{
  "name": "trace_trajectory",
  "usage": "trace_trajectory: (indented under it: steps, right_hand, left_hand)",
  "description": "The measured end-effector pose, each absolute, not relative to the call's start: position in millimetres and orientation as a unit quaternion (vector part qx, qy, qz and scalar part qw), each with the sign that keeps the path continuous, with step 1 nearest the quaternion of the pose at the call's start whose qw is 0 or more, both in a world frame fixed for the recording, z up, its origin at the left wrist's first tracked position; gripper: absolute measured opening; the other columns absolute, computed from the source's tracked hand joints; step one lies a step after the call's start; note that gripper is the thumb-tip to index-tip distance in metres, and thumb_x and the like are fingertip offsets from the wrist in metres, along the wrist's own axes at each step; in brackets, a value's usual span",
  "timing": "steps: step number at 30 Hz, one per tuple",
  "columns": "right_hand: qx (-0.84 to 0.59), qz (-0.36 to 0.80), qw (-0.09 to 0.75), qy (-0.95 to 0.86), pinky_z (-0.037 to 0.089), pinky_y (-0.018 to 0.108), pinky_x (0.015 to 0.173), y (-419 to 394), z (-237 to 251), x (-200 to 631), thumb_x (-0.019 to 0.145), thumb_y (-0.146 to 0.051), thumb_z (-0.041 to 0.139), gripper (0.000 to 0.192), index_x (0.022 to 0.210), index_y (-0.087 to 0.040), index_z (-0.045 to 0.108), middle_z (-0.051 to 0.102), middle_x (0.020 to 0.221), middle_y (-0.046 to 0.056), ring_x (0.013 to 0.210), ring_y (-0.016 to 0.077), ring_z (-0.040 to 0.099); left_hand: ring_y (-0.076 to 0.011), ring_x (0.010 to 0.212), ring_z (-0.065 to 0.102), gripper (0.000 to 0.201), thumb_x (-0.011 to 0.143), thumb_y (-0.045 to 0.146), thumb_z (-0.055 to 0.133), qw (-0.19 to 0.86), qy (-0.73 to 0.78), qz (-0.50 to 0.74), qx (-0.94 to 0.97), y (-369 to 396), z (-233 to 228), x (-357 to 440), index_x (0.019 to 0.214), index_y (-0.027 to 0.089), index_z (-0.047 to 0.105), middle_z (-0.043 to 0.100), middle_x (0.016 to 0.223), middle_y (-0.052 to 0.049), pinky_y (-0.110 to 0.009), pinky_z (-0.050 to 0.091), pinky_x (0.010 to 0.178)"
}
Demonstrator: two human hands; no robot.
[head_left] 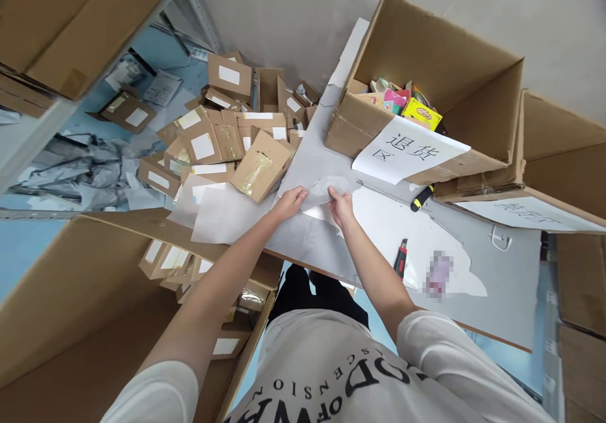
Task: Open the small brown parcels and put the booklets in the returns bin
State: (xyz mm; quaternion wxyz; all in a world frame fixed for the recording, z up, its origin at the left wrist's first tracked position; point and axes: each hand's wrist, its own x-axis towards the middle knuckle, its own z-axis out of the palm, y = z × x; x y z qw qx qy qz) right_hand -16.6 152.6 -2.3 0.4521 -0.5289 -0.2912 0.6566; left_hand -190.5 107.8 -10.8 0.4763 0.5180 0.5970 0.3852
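We observe both hands on a thin grey-white plastic mailer point(326, 190) lying on the grey tabletop point(497, 297). Our left hand point(290, 202) has its fingers closed on the mailer's left edge; our right hand point(341, 207) pinches its right side. Left of the fingers lies a heap of small cardboard parcels point(227, 139). Right of the fingers lie a red utility knife point(401, 259) and a yellow-capped marker point(421, 198), both well apart from them.

Thin grey plastic mailer bag point(326, 189), crumpled, flat on table.
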Motion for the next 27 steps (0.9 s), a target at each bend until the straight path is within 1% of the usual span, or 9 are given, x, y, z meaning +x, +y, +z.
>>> trace_trajectory:
  steps: [2,5,8,11,14,17,21,25,27]
  right_hand:
    - [-0.564,0.616,0.456,-0.308,0.057,0.028,0.061,149.1,3.6,4.7,0.065,-0.040,0.073,0.039,0.094,-0.017,0.061,0.070,0.090,0.004,0.079,0.0172,0.066]
    - [-0.604,0.571,0.448,-0.329,0.058,0.029,0.059,136.7,6.7,35.1,0.066,-0.044,0.072,0.039,0.091,-0.016,0.062,0.068,0.086,0.003,0.079,0.0170,0.065]
    - [-0.628,0.552,0.438,-0.330,0.059,0.030,0.058,117.6,-0.1,58.5,0.064,-0.045,0.072,0.038,0.086,-0.017,0.061,0.065,0.080,0.000,0.074,0.0146,0.061]
    - [-0.666,0.539,0.422,-0.297,0.059,0.029,0.056,98.9,-15.9,74.5,0.061,-0.046,0.072,0.036,0.078,-0.018,0.057,0.057,0.069,-0.005,0.063,0.0110,0.056]
    - [-0.696,0.542,0.399,-0.250,0.058,0.028,0.054,88.5,-34.6,88.1,0.061,-0.046,0.072,0.034,0.072,-0.018,0.056,0.052,0.060,-0.007,0.053,0.0089,0.051]
    - [-0.711,0.553,0.376,-0.219,0.057,0.028,0.055,87.2,-51.6,102.2,0.060,-0.042,0.072,0.031,0.074,-0.017,0.060,0.052,0.055,-0.007,0.048,0.0094,0.052]
    - [-0.748,0.531,0.297,-0.267,0.056,0.029,0.057,92.6,-71.0,117.1,0.065,-0.038,0.068,0.024,0.072,-0.017,0.060,0.058,0.057,-0.003,0.054,0.0141,0.061]
    - [-0.779,0.477,0.254,-0.316,0.053,0.030,0.062,96.8,-82.8,127.0,0.065,-0.033,0.069,0.018,0.067,-0.019,0.059,0.060,0.058,0.000,0.062,0.0180,0.063]
    - [-0.805,0.415,0.196,-0.377,0.052,0.033,0.069,95.6,-83.6,131.8,0.066,-0.033,0.069,0.016,0.070,-0.019,0.061,0.064,0.067,0.002,0.072,0.0206,0.064]
  left_hand:
    - [-0.0176,0.073,0.055,0.014,0.081,0.028,0.060,0.465,0.598,0.376,0.534,113.8,-12.9,-185.4,0.092,0.021,0.065,0.060,0.077,-0.001,-0.026,0.039,0.075]
    - [-0.0204,0.085,0.059,0.032,0.076,0.022,0.065,0.479,0.589,0.360,0.542,123.6,-20.2,-178.0,0.107,0.022,0.063,0.063,0.088,-0.003,-0.029,0.040,0.086]
    - [-0.0243,0.101,0.059,0.033,0.072,0.014,0.065,0.482,0.583,0.334,0.562,132.3,-31.0,-173.7,0.104,0.023,0.064,0.064,0.101,-0.007,-0.034,0.037,0.098]
    - [-0.0286,0.116,0.052,0.034,0.069,0.011,0.065,0.438,0.617,0.341,0.558,134.0,-44.4,-178.0,0.101,0.021,0.063,0.061,0.112,-0.010,-0.039,0.031,0.107]
    - [-0.0297,0.122,0.047,0.032,0.069,0.013,0.064,0.402,0.665,0.366,0.511,123.4,-58.8,-190.4,0.101,0.020,0.063,0.059,0.116,-0.013,-0.041,0.028,0.110]
    - [-0.0301,0.132,0.039,0.031,0.074,0.019,0.058,0.365,0.684,0.329,0.538,102.5,-69.7,-199.9,0.104,0.018,0.061,0.053,0.128,-0.016,-0.043,0.024,0.113]
    - [-0.0294,0.142,0.022,0.039,0.078,0.026,0.055,0.370,0.633,0.235,0.638,75.9,-75.7,-186.1,0.116,0.019,0.058,0.040,0.145,-0.014,-0.048,0.011,0.115]
    - [-0.0293,0.141,0.024,0.049,0.077,0.034,0.058,0.435,0.511,0.192,0.716,67.0,-80.6,-145.4,0.125,0.022,0.057,0.037,0.148,-0.013,-0.045,0.006,0.116]
    - [-0.0317,0.142,0.022,0.056,0.077,0.038,0.060,0.433,0.499,0.181,0.729,68.4,-84.4,-125.6,0.130,0.022,0.053,0.034,0.149,-0.014,-0.048,0.004,0.115]
